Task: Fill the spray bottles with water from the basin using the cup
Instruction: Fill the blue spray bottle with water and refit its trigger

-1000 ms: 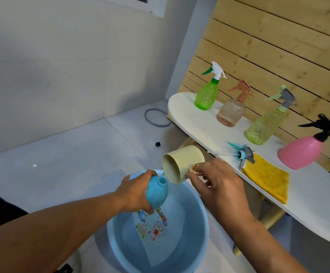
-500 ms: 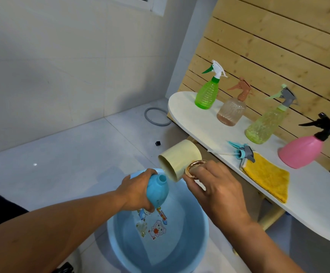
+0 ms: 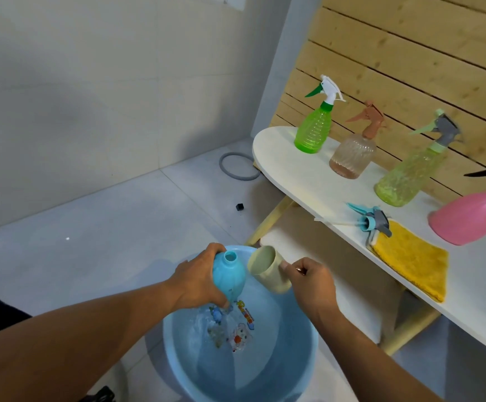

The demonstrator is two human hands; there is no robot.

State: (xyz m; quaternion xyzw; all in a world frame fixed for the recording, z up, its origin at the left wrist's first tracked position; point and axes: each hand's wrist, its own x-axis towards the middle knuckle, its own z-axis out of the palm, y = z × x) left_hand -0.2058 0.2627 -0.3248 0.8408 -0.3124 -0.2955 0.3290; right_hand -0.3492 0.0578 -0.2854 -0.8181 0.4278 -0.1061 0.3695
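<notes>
My left hand (image 3: 198, 281) grips a light blue spray bottle (image 3: 229, 272) with no cap, held over the blue basin (image 3: 299, 361) of water. Its open neck points up and away. My right hand (image 3: 313, 282) holds the cream cup (image 3: 268, 269) by its handle, just right of the bottle, with its mouth facing left and up. Water ripples in the basin under the bottle. The bottle's blue and grey spray head (image 3: 370, 220) lies on the white table (image 3: 299, 175).
On the table stand a green bottle (image 3: 314, 130), a brownish clear bottle (image 3: 353, 153), a yellow-green bottle (image 3: 410, 175) and a pink bottle (image 3: 468, 217). A yellow cloth (image 3: 410, 256) lies near the table's front edge. A grey ring (image 3: 237, 166) lies on the floor.
The cup has come down from its tipped pouring position above the bottle's neck and now sits lower, beside the bottle. The bottle has turned more upright.
</notes>
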